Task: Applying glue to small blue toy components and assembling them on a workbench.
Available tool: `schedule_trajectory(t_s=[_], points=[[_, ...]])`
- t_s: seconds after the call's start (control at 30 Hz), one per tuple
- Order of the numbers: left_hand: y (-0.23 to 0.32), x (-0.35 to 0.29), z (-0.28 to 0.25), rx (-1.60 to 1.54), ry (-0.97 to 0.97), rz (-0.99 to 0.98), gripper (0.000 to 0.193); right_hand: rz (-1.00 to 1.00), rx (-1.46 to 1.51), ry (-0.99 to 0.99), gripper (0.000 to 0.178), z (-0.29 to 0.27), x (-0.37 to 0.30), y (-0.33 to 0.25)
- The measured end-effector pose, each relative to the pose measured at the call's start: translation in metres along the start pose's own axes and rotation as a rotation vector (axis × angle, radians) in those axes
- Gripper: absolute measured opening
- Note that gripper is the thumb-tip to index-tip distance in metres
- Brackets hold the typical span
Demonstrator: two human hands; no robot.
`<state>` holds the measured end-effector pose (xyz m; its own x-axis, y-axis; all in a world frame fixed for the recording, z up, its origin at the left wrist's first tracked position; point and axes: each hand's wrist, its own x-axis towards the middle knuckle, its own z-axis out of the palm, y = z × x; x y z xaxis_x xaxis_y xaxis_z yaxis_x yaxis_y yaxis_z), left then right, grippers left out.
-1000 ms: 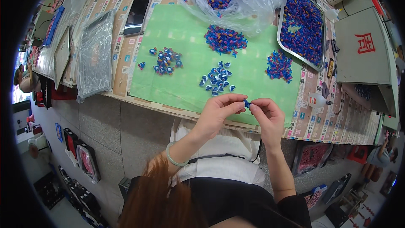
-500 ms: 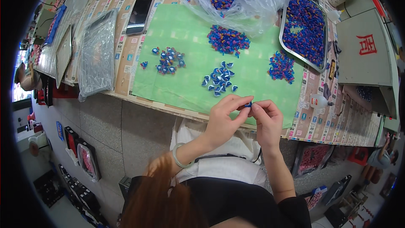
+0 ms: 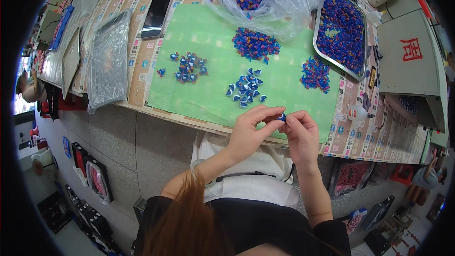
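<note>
Over the front edge of the green cloth (image 3: 204, 99), my left hand (image 3: 250, 129) pinches a small blue plastic piece (image 3: 281, 117) between thumb and forefinger. My right hand (image 3: 303, 135) meets it from the other side, its thumb and fingertips closed on the same piece. Fingers cover much of it. Just beyond lies a small group of blue-and-white pieces (image 3: 247, 88). A cluster of blue, white and orange pieces (image 3: 188, 68) is at the left. Farther back is a heap of blue, red and orange bits (image 3: 256, 44), with a smaller pile (image 3: 316, 74) at the right.
A metal tray (image 3: 318, 50) full of the bits stands at the back right, beside a clear plastic bag (image 3: 289, 14). At the left are a phone (image 3: 156, 15) and a plastic-wrapped tray (image 3: 110, 61). A small bottle (image 3: 356, 113) and a grey metal box (image 3: 410, 57) are at the right.
The blue piece has turned between my fingertips and shows more of its face. My left hand has shifted slightly left and its wrist has turned. The piles look the same.
</note>
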<state>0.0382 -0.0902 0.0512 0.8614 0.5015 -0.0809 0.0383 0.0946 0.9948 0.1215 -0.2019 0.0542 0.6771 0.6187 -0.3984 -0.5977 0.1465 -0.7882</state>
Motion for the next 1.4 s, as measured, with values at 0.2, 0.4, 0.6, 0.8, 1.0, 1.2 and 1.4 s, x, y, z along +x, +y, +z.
schedule_trajectory(t_s=[0.2, 0.4, 0.6, 0.8, 1.0, 1.2, 1.4], points=[[0.004, 0.002, -0.006, -0.322, -0.106, -0.061, 0.023, 0.031, 0.08, -0.006, 0.006, 0.01, -0.01, -0.01], [0.006, 0.0, -0.007, -0.64, -0.115, -0.317, 0.018, -0.229, -0.334, -0.007, 0.014, 0.018, -0.019, -0.013], [0.004, -0.001, -0.004, -0.678, -0.119, -0.318, 0.017, -0.424, -0.535, -0.035, 0.012, 0.012, -0.019, -0.009], [-0.002, 0.002, 0.0, -0.748, -0.138, -0.399, 0.015, -0.501, -0.668, -0.01, 0.016, 0.003, -0.015, -0.006], [-0.009, 0.009, -0.008, -1.16, -0.136, -0.643, 0.014, -1.057, -0.841, 0.535, 0.052, -0.05, -0.002, -0.018], [-0.018, 0.008, -0.015, -1.126, -0.1, -0.571, 0.014, -0.84, -0.769, 0.973, 0.045, -0.133, 0.032, -0.037], [-0.01, 0.012, -0.012, -1.0, -0.032, -0.591, 0.018, -0.624, -0.328, 0.575, 0.037, -0.139, 0.022, -0.044]])
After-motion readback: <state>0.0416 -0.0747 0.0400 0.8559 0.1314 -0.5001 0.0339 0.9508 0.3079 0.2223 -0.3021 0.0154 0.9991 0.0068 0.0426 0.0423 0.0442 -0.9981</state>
